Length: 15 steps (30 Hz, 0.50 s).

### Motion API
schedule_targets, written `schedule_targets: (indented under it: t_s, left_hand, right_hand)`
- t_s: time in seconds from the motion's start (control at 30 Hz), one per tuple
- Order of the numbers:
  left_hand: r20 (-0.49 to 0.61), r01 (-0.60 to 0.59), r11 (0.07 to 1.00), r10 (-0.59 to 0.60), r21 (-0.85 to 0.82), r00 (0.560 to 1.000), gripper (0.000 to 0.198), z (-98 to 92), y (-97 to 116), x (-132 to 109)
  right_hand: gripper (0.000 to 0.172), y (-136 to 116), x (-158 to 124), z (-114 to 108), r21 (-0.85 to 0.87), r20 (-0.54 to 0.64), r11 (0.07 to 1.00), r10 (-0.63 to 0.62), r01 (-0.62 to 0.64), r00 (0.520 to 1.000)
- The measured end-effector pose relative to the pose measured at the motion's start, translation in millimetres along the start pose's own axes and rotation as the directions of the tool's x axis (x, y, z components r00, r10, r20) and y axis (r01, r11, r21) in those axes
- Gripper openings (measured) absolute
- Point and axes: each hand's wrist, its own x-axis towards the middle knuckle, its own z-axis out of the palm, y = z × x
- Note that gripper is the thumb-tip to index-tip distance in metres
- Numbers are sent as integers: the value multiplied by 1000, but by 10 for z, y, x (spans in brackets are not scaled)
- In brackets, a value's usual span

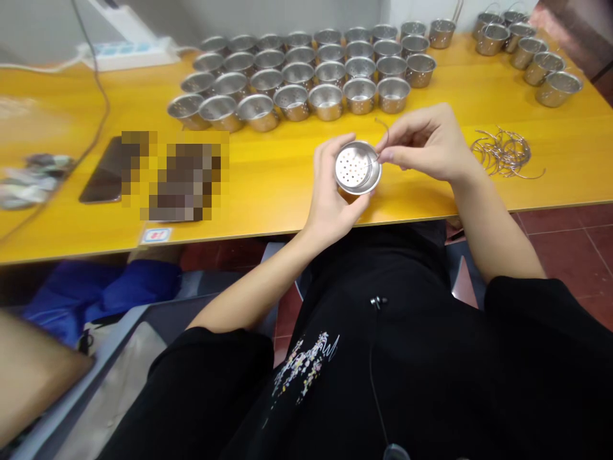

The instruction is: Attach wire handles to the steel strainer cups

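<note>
Red floor tiles (560, 246) show below the yellow table (263, 191). Near its front edge I see the left hand (328, 201) gripping a perforated metal cup (352, 169), mouth facing me; the right hand (431, 145) pinches a curved wire (387, 133) at the cup's rim. Farther right lies a wire tangle (502, 153); beyond, rows of similar cups (325, 103) stand.

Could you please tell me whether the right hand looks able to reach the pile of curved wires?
Probably yes: the right hand has the wire pile uncovered beside its wrist, though it holds a thin wire.
</note>
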Motion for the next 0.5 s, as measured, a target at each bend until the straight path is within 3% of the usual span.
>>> schedule_targets:
  t_s: [0.23, 0.5]
  left_hand:
    - [22, -16, 1000, 16, -24, 1000, 113, 9, 50, 16]
    - [7, -15, 998, 16, -54, 1000, 115, -2, 21, 10]
  right_hand:
    - [23, 210, -20, 24, -270, 144, 933, -207, 240, 968]
    - [11, 260, -14, 52, -383, 211, 849, -303, 364, 929]
